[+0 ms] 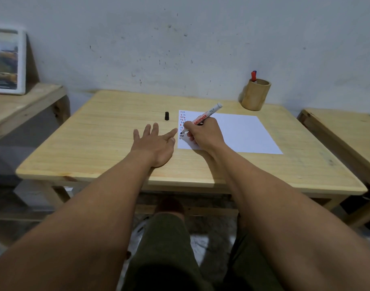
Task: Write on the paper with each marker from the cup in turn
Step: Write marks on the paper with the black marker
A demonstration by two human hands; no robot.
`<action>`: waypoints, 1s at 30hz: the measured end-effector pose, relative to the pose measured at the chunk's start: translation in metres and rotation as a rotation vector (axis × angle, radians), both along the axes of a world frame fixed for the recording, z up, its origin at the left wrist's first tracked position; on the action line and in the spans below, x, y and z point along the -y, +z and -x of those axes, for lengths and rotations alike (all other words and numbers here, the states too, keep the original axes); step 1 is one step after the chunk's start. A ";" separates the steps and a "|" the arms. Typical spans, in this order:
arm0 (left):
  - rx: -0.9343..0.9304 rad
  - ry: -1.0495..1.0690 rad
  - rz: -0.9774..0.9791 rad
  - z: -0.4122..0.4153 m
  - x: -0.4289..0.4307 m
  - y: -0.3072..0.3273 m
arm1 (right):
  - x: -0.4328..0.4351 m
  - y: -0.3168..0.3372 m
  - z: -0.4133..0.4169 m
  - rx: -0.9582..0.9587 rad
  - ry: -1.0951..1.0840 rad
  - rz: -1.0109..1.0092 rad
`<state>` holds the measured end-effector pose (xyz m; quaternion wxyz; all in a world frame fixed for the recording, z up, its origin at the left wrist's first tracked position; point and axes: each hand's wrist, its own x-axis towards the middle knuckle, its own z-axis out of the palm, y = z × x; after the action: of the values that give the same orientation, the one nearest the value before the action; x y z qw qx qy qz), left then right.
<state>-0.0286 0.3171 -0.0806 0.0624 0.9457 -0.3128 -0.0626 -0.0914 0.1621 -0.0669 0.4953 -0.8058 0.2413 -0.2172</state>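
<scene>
A white sheet of paper (238, 133) lies on the wooden table (108, 143), with short black, red and blue strokes in columns along its left edge. My right hand (203, 133) grips a white marker (205, 117) with red lettering, its black tip touching the paper's left edge. My left hand (154, 143) lies flat on the table, fingers spread, index fingertip at the paper's edge. The marker's black cap (166, 115) stands on the table left of the paper. A bamboo cup (256, 94) at the back right holds a red-capped marker (253, 76).
A second wooden table (347, 131) stands close on the right, and a lower wooden surface (22, 101) on the left carries a framed picture (5, 61) leaning on the wall. My knees are under the table's front edge.
</scene>
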 end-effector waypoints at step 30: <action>-0.052 0.332 0.786 -0.067 0.064 0.037 | 0.039 0.043 -0.020 0.269 -0.040 -0.445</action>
<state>0.0387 0.2536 -0.0433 0.4354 0.8855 -0.1546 0.0484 -0.0715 0.1235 -0.0240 0.6836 -0.6360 0.2309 -0.2738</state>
